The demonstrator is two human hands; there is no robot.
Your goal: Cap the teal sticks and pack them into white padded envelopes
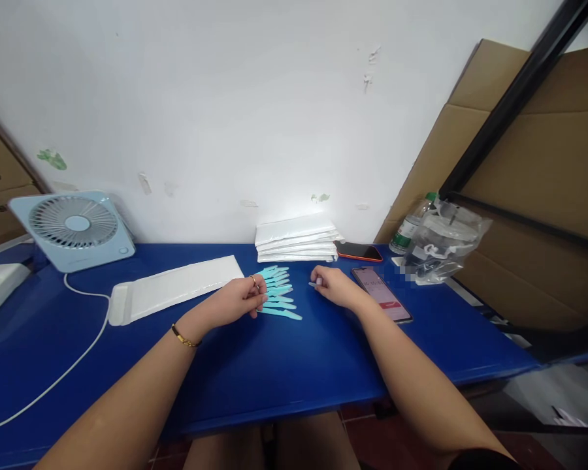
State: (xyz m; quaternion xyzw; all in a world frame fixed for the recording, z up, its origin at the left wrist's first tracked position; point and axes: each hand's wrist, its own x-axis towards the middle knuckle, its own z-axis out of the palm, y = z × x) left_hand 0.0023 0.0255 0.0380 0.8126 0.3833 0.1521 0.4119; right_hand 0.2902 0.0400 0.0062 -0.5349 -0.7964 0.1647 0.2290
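Several teal eyebrow razors (280,301) lie fanned in a row on the blue table (255,372), their ends pointing right. My left hand (240,301) is closed at the left end of the row, thumb and fingers pinched on a razor; the fingers partly cover the handles. Just right of the row, my right hand (336,286) is curled shut above the table. A small pale tip shows at its fingers, too small to make out. Behind my left hand lies a white padded mailer (176,287).
At the back, a stack of white mailers (296,238) leans near the wall. A red-edged phone (359,251) and a lit phone (385,297) lie to the right, near a bottle (406,232) and a plastic bag (445,238). A blue fan (76,228) with a white cable (85,352) stands left.
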